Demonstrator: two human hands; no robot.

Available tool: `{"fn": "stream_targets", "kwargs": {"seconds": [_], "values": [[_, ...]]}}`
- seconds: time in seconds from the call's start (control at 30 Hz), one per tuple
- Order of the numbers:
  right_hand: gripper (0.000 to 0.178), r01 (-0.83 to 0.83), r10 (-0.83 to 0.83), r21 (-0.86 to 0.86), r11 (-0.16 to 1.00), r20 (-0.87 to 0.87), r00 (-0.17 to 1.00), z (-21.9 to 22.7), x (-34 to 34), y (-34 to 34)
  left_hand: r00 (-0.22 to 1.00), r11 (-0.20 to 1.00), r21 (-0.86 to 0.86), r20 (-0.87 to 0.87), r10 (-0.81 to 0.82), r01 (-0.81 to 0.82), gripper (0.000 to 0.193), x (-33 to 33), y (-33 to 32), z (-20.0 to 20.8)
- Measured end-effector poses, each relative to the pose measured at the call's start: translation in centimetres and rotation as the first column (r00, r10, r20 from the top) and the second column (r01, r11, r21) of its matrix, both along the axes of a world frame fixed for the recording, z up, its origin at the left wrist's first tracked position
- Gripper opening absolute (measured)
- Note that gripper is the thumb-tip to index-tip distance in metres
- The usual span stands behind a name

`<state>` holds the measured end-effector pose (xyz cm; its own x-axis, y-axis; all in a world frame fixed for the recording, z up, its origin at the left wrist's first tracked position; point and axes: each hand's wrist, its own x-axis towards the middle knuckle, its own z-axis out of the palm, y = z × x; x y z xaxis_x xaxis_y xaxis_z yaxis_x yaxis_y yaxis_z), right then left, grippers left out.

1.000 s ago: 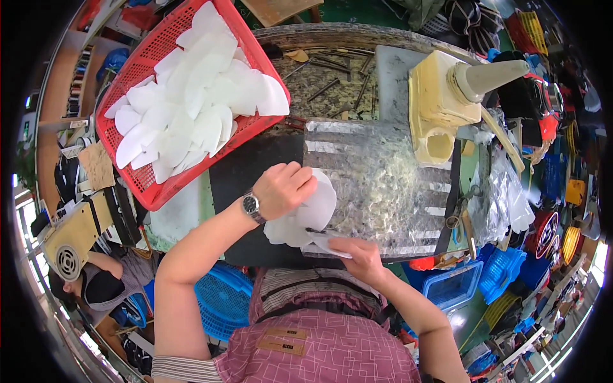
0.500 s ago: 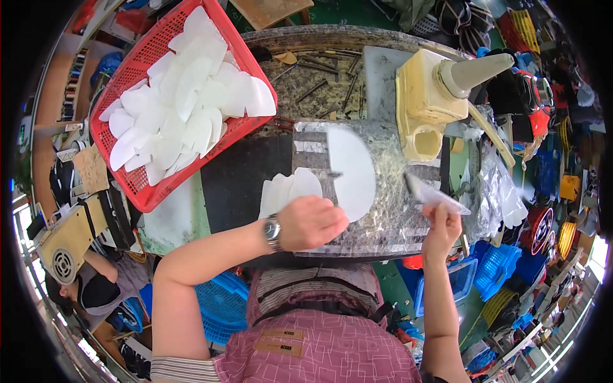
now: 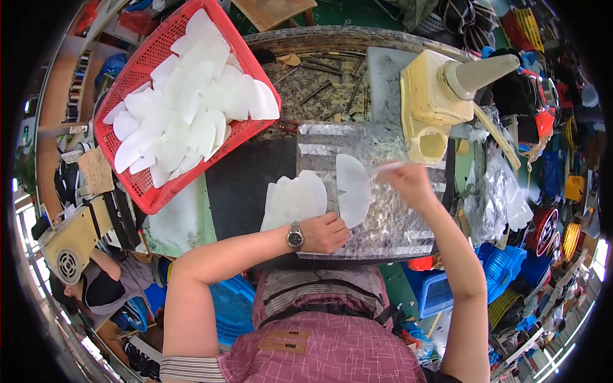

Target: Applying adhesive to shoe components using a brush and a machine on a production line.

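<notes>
Now the left hand (image 3: 327,232), a watch on its wrist, is closed on the lower edge of a translucent white half-round sheet (image 3: 353,189) that lies on the shiny silver work mat (image 3: 396,223). Just left of that sheet, overlapping the black mat (image 3: 249,185), sits a small stack of similar white sheets (image 3: 295,199). The right hand (image 3: 408,184) is raised over the silver mat's upper right, fingers pinched on a thin pale strip (image 3: 388,166). Beyond the mat's far right edge stands a cream-coloured machine with a cone nozzle (image 3: 447,96); to its far left a red basket (image 3: 137,185) holds many more white sheets.
</notes>
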<state>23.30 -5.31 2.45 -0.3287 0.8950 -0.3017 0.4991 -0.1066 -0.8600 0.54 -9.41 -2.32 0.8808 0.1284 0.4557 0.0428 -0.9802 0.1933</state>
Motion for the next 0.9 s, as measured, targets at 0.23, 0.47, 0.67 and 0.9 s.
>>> {"fn": "stream_targets", "kwargs": {"seconds": [0.23,0.47,0.67,0.9], "values": [[0.014,0.055,-0.037,-0.207,0.977,0.09,0.995,2.0,1.3,-8.0,0.993,0.987,-0.137,0.066,0.097,-0.087,0.006,-0.8,0.5,0.9],[0.012,0.806,-0.76,-0.128,0.578,-0.445,0.474,1.2,6.1,-8.2,0.605,0.604,0.157,-0.047,0.795,-0.781,0.011,-10.6,3.7,17.2],[0.012,0.719,-0.74,0.27,0.641,-0.034,0.672,2.7,6.1,-3.0,0.265,0.256,0.33,-0.017,0.964,-0.909,0.023,-18.1,5.9,12.9],[0.012,0.827,-0.815,0.215,0.52,-0.167,0.555,0.9,9.8,-1.9,0.732,0.65,-0.339,-0.261,0.63,-0.68,0.053,-6.5,6.5,7.8]]}}
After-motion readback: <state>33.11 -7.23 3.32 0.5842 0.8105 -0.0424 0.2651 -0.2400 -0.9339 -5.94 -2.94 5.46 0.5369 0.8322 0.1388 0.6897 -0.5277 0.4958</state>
